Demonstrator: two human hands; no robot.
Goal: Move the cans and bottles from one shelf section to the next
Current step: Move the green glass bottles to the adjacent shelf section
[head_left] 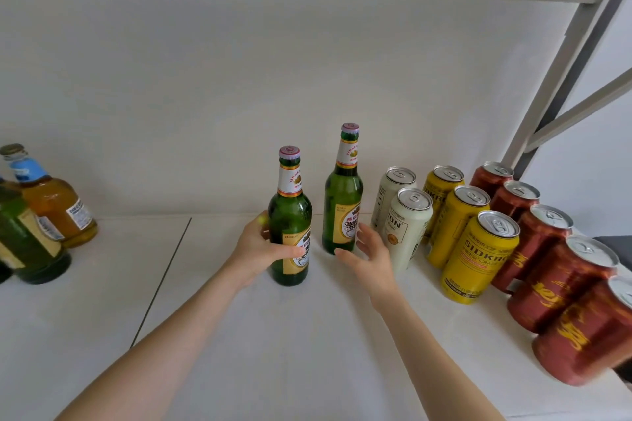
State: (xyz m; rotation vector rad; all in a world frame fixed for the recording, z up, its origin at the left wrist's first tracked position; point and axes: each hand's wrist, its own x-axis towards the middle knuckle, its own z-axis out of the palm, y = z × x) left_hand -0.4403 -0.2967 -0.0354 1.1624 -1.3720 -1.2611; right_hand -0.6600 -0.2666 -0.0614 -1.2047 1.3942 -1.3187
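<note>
- While the left hand (258, 249) wraps the nearer green bottle (290, 215) at frame centre,
- the right hand (371, 258) spreads loosely beside the farther green bottle (343, 198); contact unclear.

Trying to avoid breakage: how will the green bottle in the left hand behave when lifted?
The held green bottle looks like capped glass, so probably rigid, smooth and breakable. Tall on a narrow base, it may tip if pushed high. The left hand grips its lower body, likely steady.
</note>
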